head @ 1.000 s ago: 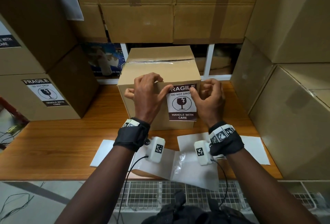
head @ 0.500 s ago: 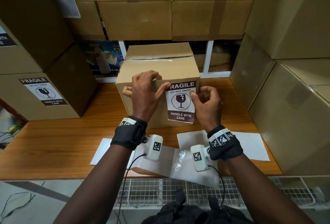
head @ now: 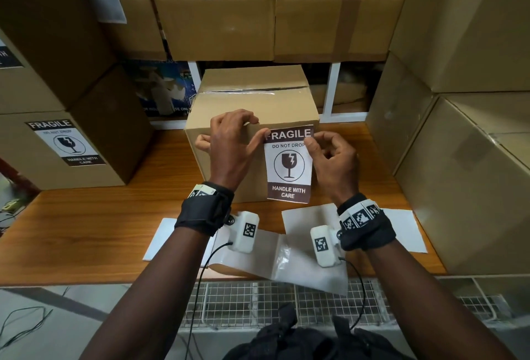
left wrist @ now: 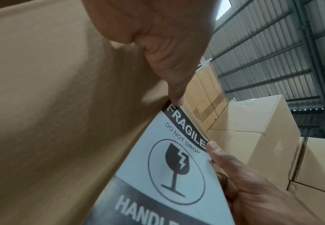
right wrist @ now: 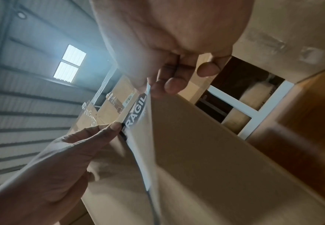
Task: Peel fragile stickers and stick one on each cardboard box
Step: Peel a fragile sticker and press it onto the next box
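Holding the white-and-brown printed paper fragile sticker [head: 289, 163] against the near face of the small brown cardboard box [head: 252, 107] at twelve o'clock on the wooden tabletop [head: 86, 230], I keep it square before pressing. My left hand [head: 232, 147] pins the top left corner with its thumb, fingers curled over the box edge; my right hand [head: 334, 159] has its grip pinched on the top right corner. The lower sticker edge looks unstuck, I judge. The wrists hide part of the white backing sheets [head: 286, 250].
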`<state>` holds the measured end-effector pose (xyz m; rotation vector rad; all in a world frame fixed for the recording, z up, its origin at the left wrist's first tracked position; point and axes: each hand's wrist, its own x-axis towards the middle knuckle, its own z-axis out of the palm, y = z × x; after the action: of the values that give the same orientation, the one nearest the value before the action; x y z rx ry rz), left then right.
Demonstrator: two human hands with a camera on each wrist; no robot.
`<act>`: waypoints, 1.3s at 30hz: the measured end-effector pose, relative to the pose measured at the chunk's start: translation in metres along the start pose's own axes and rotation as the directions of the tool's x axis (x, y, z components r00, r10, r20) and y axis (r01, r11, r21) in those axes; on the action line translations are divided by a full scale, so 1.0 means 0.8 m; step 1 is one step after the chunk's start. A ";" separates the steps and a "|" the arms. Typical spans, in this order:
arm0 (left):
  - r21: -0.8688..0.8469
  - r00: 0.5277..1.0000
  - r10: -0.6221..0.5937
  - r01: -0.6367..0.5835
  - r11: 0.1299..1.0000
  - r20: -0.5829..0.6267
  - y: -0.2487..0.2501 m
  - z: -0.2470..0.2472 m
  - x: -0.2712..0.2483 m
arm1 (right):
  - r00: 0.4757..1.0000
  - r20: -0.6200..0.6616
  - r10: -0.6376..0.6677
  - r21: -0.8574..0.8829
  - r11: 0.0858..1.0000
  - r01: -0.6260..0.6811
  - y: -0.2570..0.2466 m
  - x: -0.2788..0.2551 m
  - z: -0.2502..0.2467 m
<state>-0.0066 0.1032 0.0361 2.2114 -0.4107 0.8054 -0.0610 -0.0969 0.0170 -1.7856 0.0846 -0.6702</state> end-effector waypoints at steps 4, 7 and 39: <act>-0.001 1.000 -0.002 0.002 1.000 -0.001 0.002 0.000 0.000 | 0.997 -0.005 -0.072 -0.086 0.994 0.071 -0.005 0.006 -0.003; 0.002 1.000 -0.004 0.004 1.000 0.000 0.004 -0.002 0.001 | 0.999 -0.015 -0.040 0.001 0.999 0.040 -0.016 0.011 -0.001; -0.014 0.969 -0.018 0.023 1.000 0.244 0.008 -0.023 0.004 | 0.980 0.197 -0.039 0.304 0.952 -0.023 -0.023 0.008 -0.003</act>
<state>-0.0151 0.1123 0.0512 2.3028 -0.5105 0.5167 -0.0621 -0.0957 0.0367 -1.5439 -0.1573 -0.4752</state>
